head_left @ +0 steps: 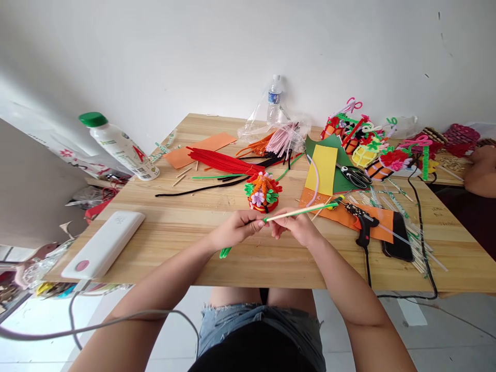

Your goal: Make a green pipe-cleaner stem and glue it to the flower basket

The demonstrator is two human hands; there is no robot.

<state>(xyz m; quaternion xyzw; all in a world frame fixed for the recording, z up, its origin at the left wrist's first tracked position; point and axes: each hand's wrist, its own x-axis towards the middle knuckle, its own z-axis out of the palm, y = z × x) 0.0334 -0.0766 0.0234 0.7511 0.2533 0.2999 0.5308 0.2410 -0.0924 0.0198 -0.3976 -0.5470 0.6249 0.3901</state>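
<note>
Over the front of the table, my left hand point(238, 228) pinches the near end of a thin wooden stick point(298, 211) with green pipe cleaner along it. Bent green pipe cleaner ends point(225, 252) stick out below that hand. Facing it, my right hand point(296, 226) has its fingers closed around the same stick, whose far end points right. Exactly how the right fingertips grip is partly hidden. Just beyond my hands stands a small pipe cleaner ornament point(263, 194) in red, orange, green and lilac.
Red pipe cleaners point(225, 161) lie behind the ornament. To the right are scissors point(354, 177), a glue gun point(363, 223) with its cord, a phone point(399, 248) and finished flower ornaments point(389, 163). A power bank point(104, 243) and tall white bottle point(124, 150) are left. Another person's arm point(480, 173) shows far right.
</note>
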